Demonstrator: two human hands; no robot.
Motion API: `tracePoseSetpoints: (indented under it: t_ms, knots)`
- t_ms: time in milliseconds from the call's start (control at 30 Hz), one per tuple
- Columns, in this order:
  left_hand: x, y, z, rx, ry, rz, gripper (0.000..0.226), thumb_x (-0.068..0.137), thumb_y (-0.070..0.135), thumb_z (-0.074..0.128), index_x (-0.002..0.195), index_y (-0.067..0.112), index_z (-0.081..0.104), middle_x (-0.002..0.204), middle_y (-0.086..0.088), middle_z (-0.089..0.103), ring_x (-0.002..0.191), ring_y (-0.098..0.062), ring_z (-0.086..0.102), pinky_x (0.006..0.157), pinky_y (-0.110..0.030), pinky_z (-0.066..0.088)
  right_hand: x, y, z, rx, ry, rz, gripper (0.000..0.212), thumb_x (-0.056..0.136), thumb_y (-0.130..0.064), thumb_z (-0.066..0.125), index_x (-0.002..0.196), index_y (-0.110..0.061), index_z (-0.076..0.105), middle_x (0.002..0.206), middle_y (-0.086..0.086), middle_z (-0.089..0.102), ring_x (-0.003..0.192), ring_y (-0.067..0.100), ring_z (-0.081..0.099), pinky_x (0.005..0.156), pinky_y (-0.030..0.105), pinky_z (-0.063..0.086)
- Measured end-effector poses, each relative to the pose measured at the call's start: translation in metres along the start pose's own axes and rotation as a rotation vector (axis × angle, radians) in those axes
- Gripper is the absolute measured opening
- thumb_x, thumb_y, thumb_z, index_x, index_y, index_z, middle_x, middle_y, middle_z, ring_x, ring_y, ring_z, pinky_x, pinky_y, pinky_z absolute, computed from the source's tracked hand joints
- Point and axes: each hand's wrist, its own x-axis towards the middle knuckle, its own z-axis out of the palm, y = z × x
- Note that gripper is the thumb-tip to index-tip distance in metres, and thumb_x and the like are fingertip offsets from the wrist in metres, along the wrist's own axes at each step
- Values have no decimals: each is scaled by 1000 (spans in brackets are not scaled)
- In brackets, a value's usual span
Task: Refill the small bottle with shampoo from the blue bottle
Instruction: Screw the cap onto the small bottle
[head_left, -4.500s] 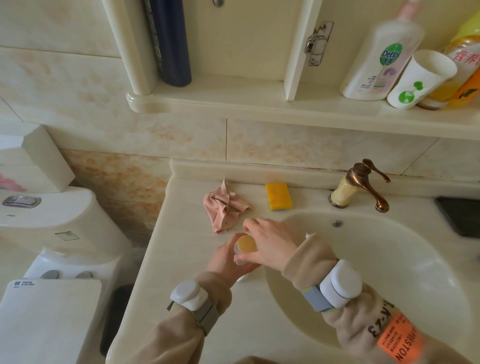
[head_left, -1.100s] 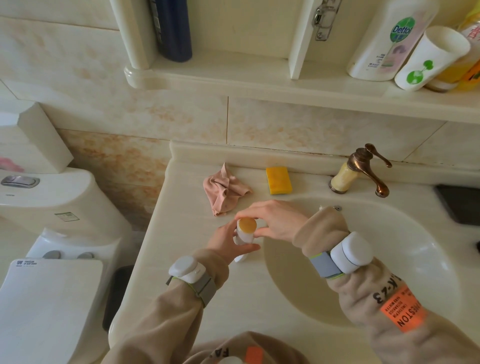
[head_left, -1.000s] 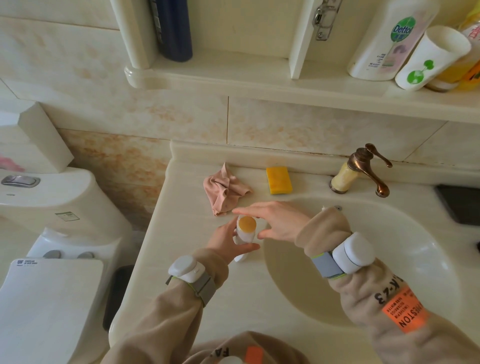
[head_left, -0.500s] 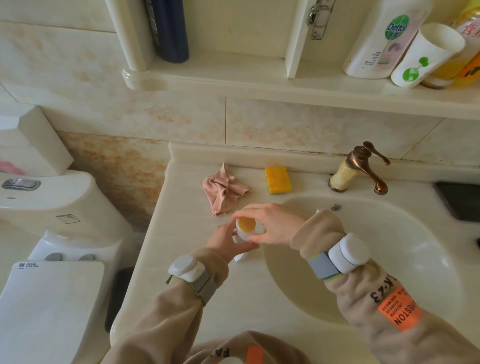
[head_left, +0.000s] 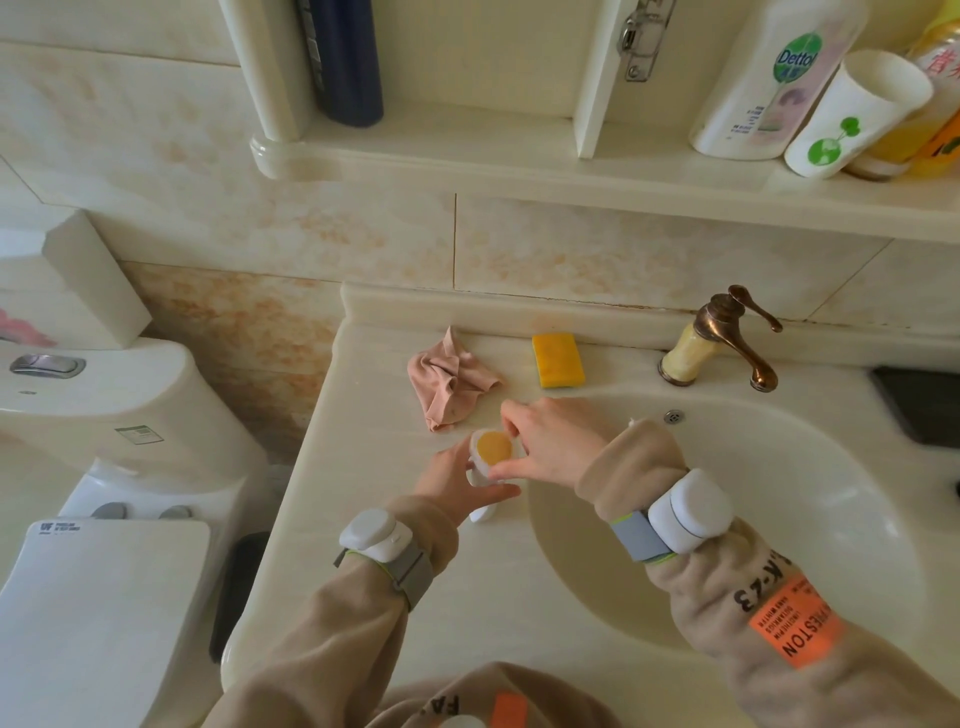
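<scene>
At the counter's (head_left: 363, 519) front edge, just left of the basin (head_left: 779, 519), you have the small bottle (head_left: 479, 474) standing about upright, its long axis running from the base near you up to the orange-topped cap (head_left: 493, 447), which faces the camera. I cannot tell whether the base sits on the counter or is lifted just clear of it. Your left hand (head_left: 457, 486) comes in from the left and grips the body, with the thumb curled across the front. Your right hand (head_left: 550, 444) comes in from the basin side and its fingertips (head_left: 511, 423) pinch the rim of the cap, forefinger on the far edge and thumb on the near one; the other fingers are loosely bent and hold nothing. To my eye the cap is seated on the neck, so this looks like the uncapping step, and the twist has to turn about that upright axis while your left hand holds the body against it. The blue bottle (head_left: 345, 57) stands on the shelf (head_left: 467, 156) up and to the left, well apart from both hands. It lies on your left hand's side, but that hand is busy, so your right hand will probably be the one free to reach once the cap is off.
</scene>
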Motion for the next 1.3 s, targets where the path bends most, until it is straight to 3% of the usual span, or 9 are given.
tracePoseSetpoints:
  t_ms: [100,167,233,400,600,733,833,1033,1300]
  knots:
    - [0,0,0,-19,-5,6,46,66,20,80,104,10,57,94,1,61,91,-16,57,86,-21,42,-5,1,-6,-2,-34,29,57,66,-60,69,103,-22,49,103,0,61,91,26,57,71,32,38]
    - [0,0,1,-24,2,15,49,65,20,81,107,10,56,96,2,61,92,-16,56,86,-21,42,-7,4,-13,25,-90,-49,74,69,-48,72,131,-32,35,135,-7,47,115,23,52,86,38,46]
    - [1,-1,2,-23,1,15,56,65,21,81,113,10,54,100,2,60,96,-16,56,89,-22,41,-7,5,-17,26,-122,-189,77,77,-31,67,139,-42,24,143,-13,37,122,20,48,89,43,48]
    - [1,-1,1,-24,-7,-19,62,65,24,80,119,12,52,107,1,59,97,-12,52,89,-20,38,-3,5,-21,15,-118,-245,49,87,-20,59,131,-37,47,134,-11,50,120,16,48,86,34,44]
    - [-1,2,0,-24,-11,9,61,67,21,80,120,12,50,105,2,60,95,-11,52,82,-10,35,-2,7,-15,18,-80,-216,47,84,-32,64,128,-34,49,125,-5,54,112,18,52,82,33,43]
    - [-1,3,0,-22,-10,23,59,67,21,79,118,13,51,101,5,58,96,-13,54,86,-15,38,0,8,-11,21,-54,-204,46,82,-37,65,126,-33,49,119,-3,56,108,19,54,78,32,41]
    - [-1,2,0,-21,-9,27,60,66,21,80,119,13,51,102,3,59,95,-13,54,89,-20,41,-2,8,-11,36,-50,-192,54,80,-39,67,129,-35,46,119,-4,56,109,18,54,80,33,43]
    - [1,0,-1,-25,-11,24,57,65,20,81,114,11,55,107,-8,65,99,-20,59,92,-26,45,-7,16,-15,140,-116,-68,95,70,-43,75,144,-36,18,131,-7,50,116,15,51,89,35,44]
    - [12,12,-13,-33,-20,-6,49,64,17,81,107,10,59,101,-3,64,96,-18,58,82,-14,44,-2,31,8,265,-292,58,85,71,-43,74,141,-26,30,126,-3,52,109,14,50,87,27,40]
